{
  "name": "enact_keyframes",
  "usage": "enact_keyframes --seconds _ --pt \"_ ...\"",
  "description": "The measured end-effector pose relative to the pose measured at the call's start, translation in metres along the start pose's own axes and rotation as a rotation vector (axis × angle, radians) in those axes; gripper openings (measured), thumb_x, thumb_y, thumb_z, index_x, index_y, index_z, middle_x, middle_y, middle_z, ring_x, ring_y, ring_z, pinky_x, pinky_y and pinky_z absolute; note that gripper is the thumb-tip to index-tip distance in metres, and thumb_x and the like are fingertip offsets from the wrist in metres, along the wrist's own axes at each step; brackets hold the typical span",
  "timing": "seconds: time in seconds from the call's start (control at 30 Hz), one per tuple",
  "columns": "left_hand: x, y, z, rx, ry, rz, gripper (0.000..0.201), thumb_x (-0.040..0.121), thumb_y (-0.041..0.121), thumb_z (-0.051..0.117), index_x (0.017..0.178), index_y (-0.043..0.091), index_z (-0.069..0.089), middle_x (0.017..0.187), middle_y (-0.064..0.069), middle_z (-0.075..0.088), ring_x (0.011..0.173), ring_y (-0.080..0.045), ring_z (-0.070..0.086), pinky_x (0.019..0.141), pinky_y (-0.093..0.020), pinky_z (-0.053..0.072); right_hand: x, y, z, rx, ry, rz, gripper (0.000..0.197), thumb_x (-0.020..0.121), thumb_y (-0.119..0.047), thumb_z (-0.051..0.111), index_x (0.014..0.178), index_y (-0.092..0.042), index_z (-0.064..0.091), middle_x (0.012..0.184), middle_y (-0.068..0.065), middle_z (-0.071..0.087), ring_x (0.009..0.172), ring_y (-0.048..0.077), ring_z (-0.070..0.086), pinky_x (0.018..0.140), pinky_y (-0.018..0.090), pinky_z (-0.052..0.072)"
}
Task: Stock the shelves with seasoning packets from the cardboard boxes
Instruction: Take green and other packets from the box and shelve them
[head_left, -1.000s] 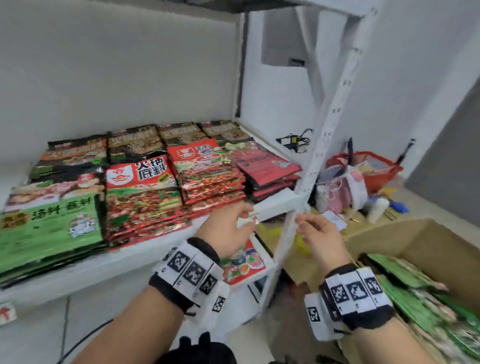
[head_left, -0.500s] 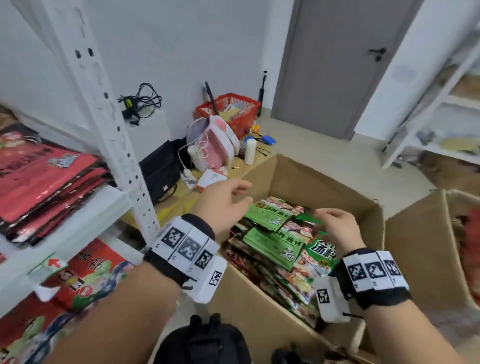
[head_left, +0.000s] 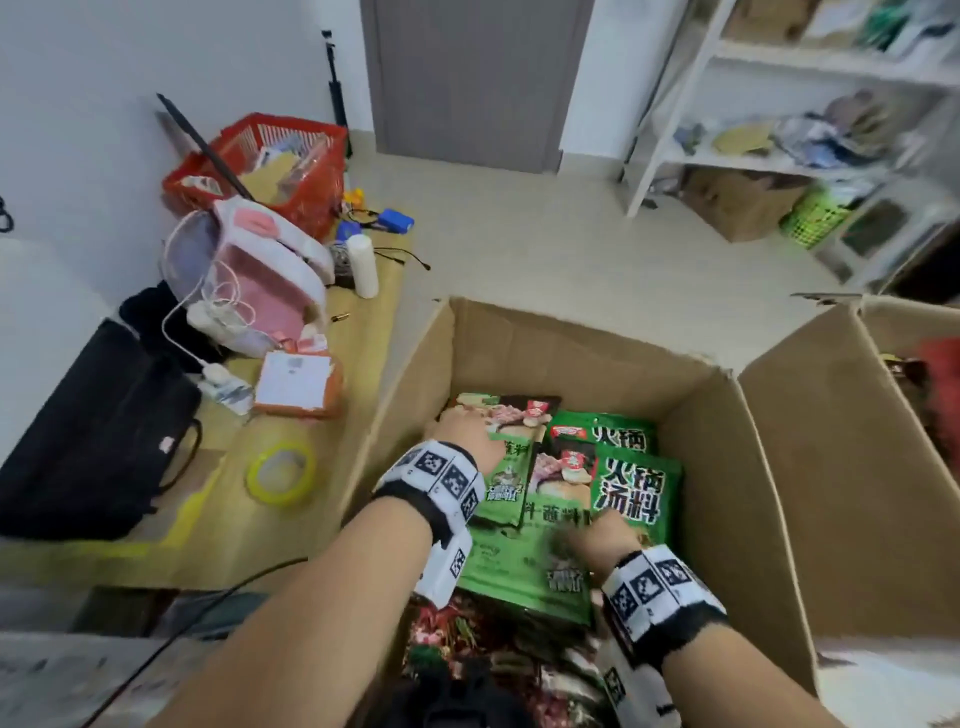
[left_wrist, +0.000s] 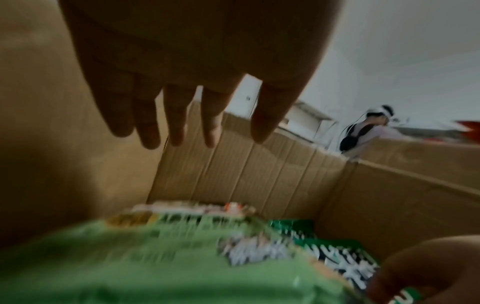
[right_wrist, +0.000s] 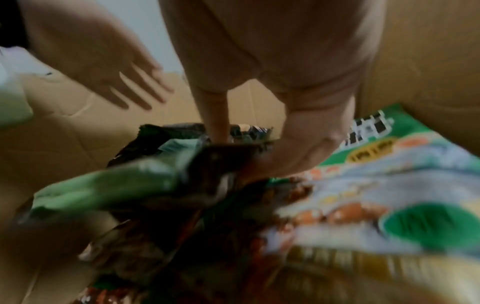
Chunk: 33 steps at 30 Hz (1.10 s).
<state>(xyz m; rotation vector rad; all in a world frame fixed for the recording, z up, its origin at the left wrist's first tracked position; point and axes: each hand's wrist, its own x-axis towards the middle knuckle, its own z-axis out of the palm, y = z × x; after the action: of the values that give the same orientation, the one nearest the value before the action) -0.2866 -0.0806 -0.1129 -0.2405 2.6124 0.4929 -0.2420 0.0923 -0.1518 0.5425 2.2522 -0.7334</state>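
An open cardboard box (head_left: 571, 353) holds stacked green seasoning packets (head_left: 631, 486) over darker red ones. My left hand (head_left: 460, 428) hovers flat over the far-left packets; in the left wrist view its fingers (left_wrist: 179, 127) are straight and hold nothing above a blurred green packet (left_wrist: 155, 257). My right hand (head_left: 595, 530) is low at the near side of the stack. In the right wrist view, the right hand (right_wrist: 233, 148) pinches the edge of a green packet (right_wrist: 116, 185), thumb on top and fingers tucked under it.
A second open box (head_left: 831, 415) stands right of the first. On the left lie a tape roll (head_left: 280, 473), black bag (head_left: 88, 431), pink bag (head_left: 260, 280), white bottle (head_left: 362, 265) and red basket (head_left: 270, 156). A white rack (head_left: 670, 114) stands at the back right.
The view swung from the stocked shelf to the box. Both hands dropped from above the box down onto the packets, and the right hand took hold of a green packet's edge.
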Motion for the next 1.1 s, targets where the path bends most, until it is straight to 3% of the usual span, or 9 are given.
enact_keyframes --seconds 0.13,0.23,0.37,0.53,0.7,0.8,0.93,1.03,1.1 --pt "0.031 -0.014 0.043 0.008 -0.152 -0.26 0.067 0.093 0.053 0.03 0.145 0.012 0.023 0.152 -0.017 0.021 0.137 -0.036 0.021 0.111 -0.045 0.025 -0.003 0.007 0.007 0.034 -0.039 0.037 0.039 0.088 -0.035 0.061 0.108 -0.002 0.06 0.101 0.005 0.064 0.087 0.018 0.06 0.066 0.022 0.051" --pt "0.045 -0.028 0.06 0.002 -0.059 -0.322 0.069 0.091 0.059 0.029 0.141 0.011 0.029 0.142 -0.017 0.037 0.129 -0.035 0.032 0.1 -0.044 0.033 -0.003 0.009 0.018 0.155 -0.011 0.028 0.04 0.09 -0.027 0.06 0.119 0.001 0.058 0.12 0.012 0.063 0.111 0.027 0.059 0.097 0.033 0.046" --pt "0.055 -0.034 0.063 -0.018 -0.074 -0.381 0.071 0.088 0.059 0.039 0.134 0.005 0.036 0.133 -0.014 0.049 0.122 -0.033 0.043 0.096 -0.042 0.038 -0.003 0.006 0.026 0.301 -0.008 0.002 0.036 0.09 -0.015 0.057 0.121 0.004 0.051 0.119 0.019 0.062 0.109 0.031 0.059 0.099 0.04 0.045" --pt "0.052 -0.026 0.059 -0.182 -0.181 -0.278 0.063 0.092 0.052 0.042 0.128 0.001 0.046 0.132 -0.015 0.052 0.114 -0.029 0.054 0.09 -0.033 0.045 0.001 0.018 0.012 0.335 0.043 -0.03 0.032 0.088 -0.015 0.059 0.114 0.004 0.056 0.109 0.016 0.063 0.098 0.027 0.06 0.087 0.035 0.048" --pt "0.015 -0.017 0.034 -0.468 0.057 -0.227 0.045 0.097 0.032 0.043 0.131 0.004 0.037 0.131 -0.018 0.05 0.115 -0.034 0.052 0.089 -0.036 0.042 -0.008 0.021 -0.007 0.396 0.142 -0.156 0.007 0.086 -0.003 0.053 0.092 -0.003 0.057 0.077 0.008 0.056 0.071 0.022 0.05 0.065 0.028 0.038" --pt "-0.02 -0.013 0.011 -0.639 0.244 -0.112 0.037 0.097 0.031 0.042 0.126 0.008 0.04 0.127 -0.013 0.054 0.103 -0.028 0.055 0.081 -0.032 0.042 -0.025 0.019 -0.024 0.336 0.169 -0.324 0.019 0.085 0.004 0.047 0.074 -0.012 0.05 0.068 0.004 0.052 0.059 0.017 0.045 0.054 0.026 0.034" --pt "-0.093 -0.004 -0.015 -0.907 0.569 0.029 0.031 0.095 0.033 0.048 0.121 0.017 0.044 0.1 0.006 0.053 0.079 -0.011 0.052 0.061 -0.017 0.042 -0.068 0.02 -0.052 0.29 0.203 -0.632 0.021 0.084 0.004 0.049 0.087 -0.014 0.06 0.075 -0.004 0.06 0.063 0.006 0.052 0.047 0.012 0.038" --pt "-0.166 -0.005 -0.026 -1.034 0.76 0.063 0.033 0.093 0.036 0.05 0.122 0.021 0.045 0.104 0.009 0.055 0.094 -0.015 0.054 0.079 -0.027 0.044 -0.108 0.022 -0.069 0.341 0.174 -0.875 0.016 0.088 -0.007 0.058 0.09 -0.022 0.063 0.082 -0.009 0.066 0.07 -0.003 0.06 0.06 0.015 0.047" --pt "-0.217 -0.009 -0.026 -1.057 0.852 0.059 0.036 0.091 0.038 0.051 0.123 0.021 0.048 0.116 0.006 0.059 0.105 -0.018 0.056 0.092 -0.037 0.043 -0.133 0.025 -0.075 0.401 0.113 -0.976 0.007 0.091 -0.016 0.059 0.092 -0.021 0.063 0.086 -0.002 0.07 0.072 0.008 0.064 0.068 0.026 0.052"
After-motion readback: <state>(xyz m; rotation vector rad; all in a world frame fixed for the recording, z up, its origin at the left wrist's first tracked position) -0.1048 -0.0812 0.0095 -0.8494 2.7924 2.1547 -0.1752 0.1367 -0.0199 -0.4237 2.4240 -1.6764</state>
